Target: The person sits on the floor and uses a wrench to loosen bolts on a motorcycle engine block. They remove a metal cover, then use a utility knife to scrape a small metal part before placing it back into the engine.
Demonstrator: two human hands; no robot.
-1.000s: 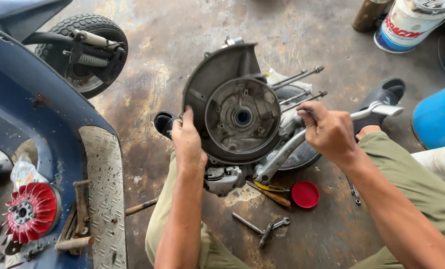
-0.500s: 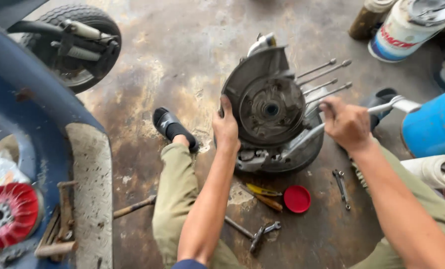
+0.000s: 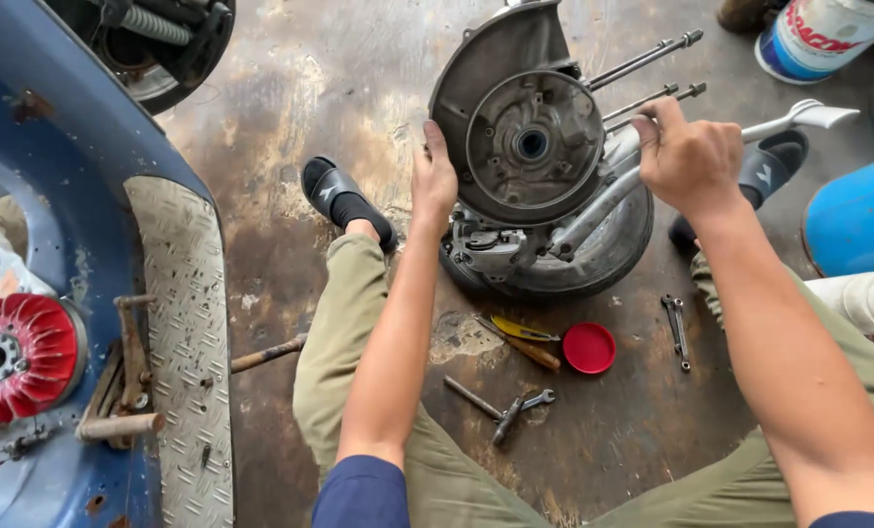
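A grey scooter engine case (image 3: 515, 137) with a round hub stands upright on a tyre (image 3: 603, 254) on the stained floor. My left hand (image 3: 433, 178) lies flat against the case's left edge, fingers apart. My right hand (image 3: 689, 156) is closed around a long silver lever (image 3: 603, 200) that runs from the bottom of the case up to the right. Three threaded studs (image 3: 652, 68) stick out of the case behind my right hand.
On the floor by my knees lie a red cap (image 3: 589, 348), yellow-handled pliers (image 3: 520, 332), a screwdriver and wrench (image 3: 505, 406), and a small spanner (image 3: 677, 328). A blue scooter body (image 3: 65, 196) with a red fan wheel (image 3: 21, 354) fills the left. A blue drum (image 3: 852, 220) and oil can (image 3: 818, 34) stand at right.
The view has shifted so the engine case sits further right and higher. My left hand stays on its edge. My right hand keeps hold of the lever, now raised a little.
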